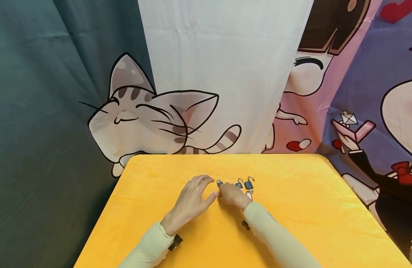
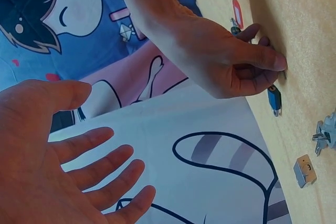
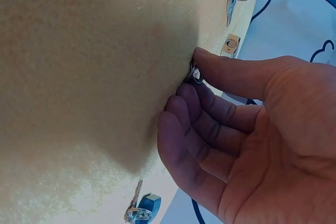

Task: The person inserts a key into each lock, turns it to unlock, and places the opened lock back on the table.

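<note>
My right hand (image 1: 234,195) reaches down to the table, its thumb and forefinger pinching a small metal key (image 3: 195,75) that the fingers mostly hide. Just beyond those fingertips lies a small blue padlock (image 1: 219,183), its shackle pointing away; in the left wrist view this padlock (image 2: 274,100) is partly covered by the right hand (image 2: 231,61). To its left, my left hand (image 1: 192,195) hovers with fingers spread and holds nothing. The left wrist view shows the left hand's palm (image 2: 47,156) and parted fingers.
Right of the right hand lie two blue padlocks (image 1: 238,185) with raised shackles, one beside a red-edged tag (image 1: 249,194). A small padlock with a tan face (image 2: 305,171) and a bunch of keys (image 2: 326,134) lie on the yellow table (image 1: 293,223). A printed curtain (image 1: 209,56) hangs behind.
</note>
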### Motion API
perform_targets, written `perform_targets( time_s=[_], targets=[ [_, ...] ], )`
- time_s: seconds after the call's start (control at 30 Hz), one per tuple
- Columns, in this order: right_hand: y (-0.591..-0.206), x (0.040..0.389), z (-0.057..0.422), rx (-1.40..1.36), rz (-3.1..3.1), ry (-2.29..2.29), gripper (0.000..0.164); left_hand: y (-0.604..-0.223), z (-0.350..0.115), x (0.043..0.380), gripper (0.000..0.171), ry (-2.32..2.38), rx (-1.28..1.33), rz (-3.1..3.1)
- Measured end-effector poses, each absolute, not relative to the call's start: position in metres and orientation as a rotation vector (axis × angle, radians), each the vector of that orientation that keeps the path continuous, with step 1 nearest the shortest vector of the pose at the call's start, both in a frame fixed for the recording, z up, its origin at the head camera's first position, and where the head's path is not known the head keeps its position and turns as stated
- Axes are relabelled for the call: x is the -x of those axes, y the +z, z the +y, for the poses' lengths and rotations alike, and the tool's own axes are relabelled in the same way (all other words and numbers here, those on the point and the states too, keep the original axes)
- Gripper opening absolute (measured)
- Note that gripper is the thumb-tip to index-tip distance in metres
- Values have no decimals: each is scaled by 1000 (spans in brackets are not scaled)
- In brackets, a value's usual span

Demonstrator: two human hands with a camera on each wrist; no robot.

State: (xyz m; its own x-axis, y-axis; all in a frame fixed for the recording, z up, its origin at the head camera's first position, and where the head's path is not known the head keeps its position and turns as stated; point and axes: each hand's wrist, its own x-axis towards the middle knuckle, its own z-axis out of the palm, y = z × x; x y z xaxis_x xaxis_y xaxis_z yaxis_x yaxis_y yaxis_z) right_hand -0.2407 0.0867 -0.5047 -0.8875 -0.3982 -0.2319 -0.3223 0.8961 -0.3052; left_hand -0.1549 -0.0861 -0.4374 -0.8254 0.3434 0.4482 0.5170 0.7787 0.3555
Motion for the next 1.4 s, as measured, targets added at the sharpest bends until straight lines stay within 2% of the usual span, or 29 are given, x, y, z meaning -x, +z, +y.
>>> perform_targets(
  time_s=[0.17, 0.47, 0.97, 1.23, 1.4],
  targets=[
    [-508, 239, 89, 576, 2761, -404, 33, -439, -87, 153, 41, -659, 654, -2621],
    [-505, 240, 92, 589, 2762, -493, 30, -438, -87, 152, 41, -680, 643, -2626],
    [-502, 241, 94, 619, 2796, -474, 39, -438, -87, 152, 41, -674, 627, -2631],
    [-485, 235, 98, 723, 2891, -494, 49, -438, -88, 152, 42, -684, 619, -2646],
    [-469, 229, 101, 797, 2936, -524, 43, -438, -90, 153, 41, -689, 613, -2642]
  ],
)
